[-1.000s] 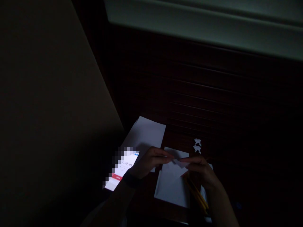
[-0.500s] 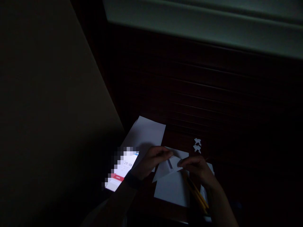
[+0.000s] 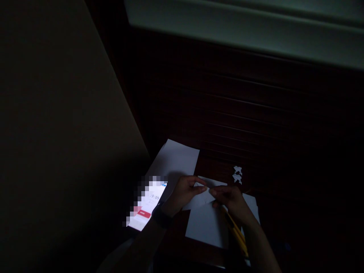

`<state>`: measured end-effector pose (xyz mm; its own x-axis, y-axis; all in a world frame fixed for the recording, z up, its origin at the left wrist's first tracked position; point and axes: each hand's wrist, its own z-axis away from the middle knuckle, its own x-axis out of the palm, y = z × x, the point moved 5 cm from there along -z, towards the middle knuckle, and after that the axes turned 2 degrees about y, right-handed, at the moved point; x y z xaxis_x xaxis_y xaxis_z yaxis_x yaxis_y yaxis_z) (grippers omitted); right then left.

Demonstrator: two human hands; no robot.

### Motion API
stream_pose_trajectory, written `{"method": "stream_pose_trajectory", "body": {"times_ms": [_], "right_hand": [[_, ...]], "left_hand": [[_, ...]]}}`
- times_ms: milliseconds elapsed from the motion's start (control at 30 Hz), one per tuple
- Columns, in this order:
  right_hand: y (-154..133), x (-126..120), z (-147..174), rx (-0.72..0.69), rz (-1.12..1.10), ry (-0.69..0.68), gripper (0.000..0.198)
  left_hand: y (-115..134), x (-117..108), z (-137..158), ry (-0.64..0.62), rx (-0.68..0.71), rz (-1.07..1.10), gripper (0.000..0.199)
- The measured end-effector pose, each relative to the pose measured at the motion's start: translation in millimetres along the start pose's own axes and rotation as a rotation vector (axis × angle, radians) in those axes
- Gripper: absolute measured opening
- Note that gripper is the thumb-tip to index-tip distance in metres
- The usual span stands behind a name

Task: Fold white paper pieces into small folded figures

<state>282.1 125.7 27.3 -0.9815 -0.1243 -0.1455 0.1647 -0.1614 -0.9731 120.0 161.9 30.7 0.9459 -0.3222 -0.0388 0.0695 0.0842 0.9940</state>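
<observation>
My left hand [image 3: 184,192] and my right hand [image 3: 229,199] come close together over the dark table, both pinching a small folded piece of white paper [image 3: 203,198]. The left thumb and fingers grip its upper left part, and the right thumb and fingers close on its right side. Beneath lies a larger sheet of white paper [image 3: 207,225], partly covered by the held piece and my hands. Just beside my right wrist rests a yellow utility knife [image 3: 237,237], its near end by my forearm. A dark watch [image 3: 162,215] circles my left wrist.
A lit phone [image 3: 145,208] showing a timer lies left of my left forearm. Behind it is a stack of white paper [image 3: 176,159]. Two small folded paper shapes [image 3: 237,174] sit at the back right, and more white paper [image 3: 251,206] lies behind my right wrist.
My right hand has moved left toward my left hand and turned over the paper's edge. The held paper now lies flatter and shows less area. The left hand has barely moved.
</observation>
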Motion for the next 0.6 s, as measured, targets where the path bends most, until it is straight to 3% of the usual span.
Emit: {"method": "stream_pose_trajectory", "body": {"times_ms": [167, 367, 500, 600], "right_hand": [[11.3, -2.2, -2.4, 0.05, -0.146, 0.057, 0.028], [26.6, -12.4, -7.1, 0.061, -0.282, 0.223, 0.031], [20.8, -7.4, -6.5, 0.042, -0.157, 0.132, 0.032], [7.0, 0.3, -4.2, -0.029, -0.049, 0.027, 0.032]], "left_hand": [[0.9, 0.5, -0.7, 0.053, -0.044, 0.035, 0.035], [-8.6, 6.1, -2.9, -0.005, -0.085, 0.201, 0.028], [-18.5, 2.4, -4.9, 0.04, -0.062, 0.121, 0.029], [-22.5, 6.0, -3.0, -0.019, -0.104, 0.121, 0.033]]}}
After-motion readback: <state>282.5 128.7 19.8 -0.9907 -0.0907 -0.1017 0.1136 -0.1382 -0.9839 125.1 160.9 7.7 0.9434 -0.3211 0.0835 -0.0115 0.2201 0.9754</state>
